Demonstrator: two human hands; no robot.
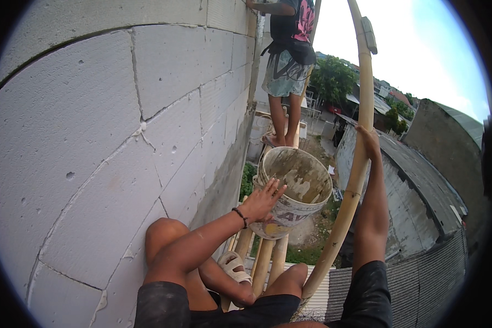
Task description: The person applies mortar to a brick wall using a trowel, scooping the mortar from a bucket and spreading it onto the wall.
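Note:
My left hand [259, 202], with a dark bracelet at the wrist, is spread against the near side of a stained white plastic bucket [300, 216] on the bamboo scaffold [265, 257]. The bucket's inside is crusted, with greyish residue. My right hand [369, 139] grips an upright bamboo pole [341, 229] to the right of the bucket. My bent legs are below, one knee [161, 235] by the wall, and a cream sandal [232, 265] shows under my left arm.
A wall of pale blocks [82, 164] runs along the left. Ahead, another person [287, 60] in shorts stands on the bamboo, one hand at the wall. Below and right are ground, corrugated roofs [410, 284], a grey wall [437, 142] and a tree [333, 76].

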